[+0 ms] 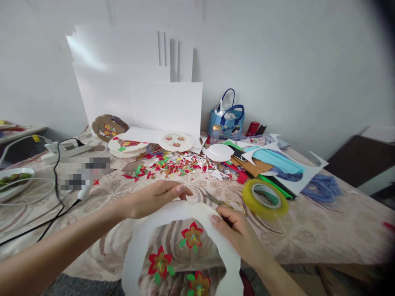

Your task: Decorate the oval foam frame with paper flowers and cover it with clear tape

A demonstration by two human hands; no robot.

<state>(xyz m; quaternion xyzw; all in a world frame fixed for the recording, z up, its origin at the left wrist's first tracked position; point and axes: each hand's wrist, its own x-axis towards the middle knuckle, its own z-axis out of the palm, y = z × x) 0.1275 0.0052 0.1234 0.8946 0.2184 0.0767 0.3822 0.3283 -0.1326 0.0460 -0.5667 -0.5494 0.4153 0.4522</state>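
A white paper frame [135, 250] with a wavy edge is tilted in front of me at the table's near edge. Across its clear window lie red-and-brown paper flowers [160, 263] with green leaves. My right hand [236, 230] grips the frame's upper right rim, thumb on top. At the top rim, my left hand [162, 199] is closed, thumb and fingers pinched together on the edge; its lower fingers are partly hidden. Just beyond the right hand lie scissors [218, 201] with gold handles, beside a large roll of yellowish clear tape [251, 201].
Colourful paper scraps [185, 164] cover the table's middle. Finished-looking flower plates [175, 142] and white boards [166, 107] stand behind. Blue yarn [322, 188] and paper sheets [277, 160] lie right. Black cables [55, 181] and a white dish [29, 174] are left.
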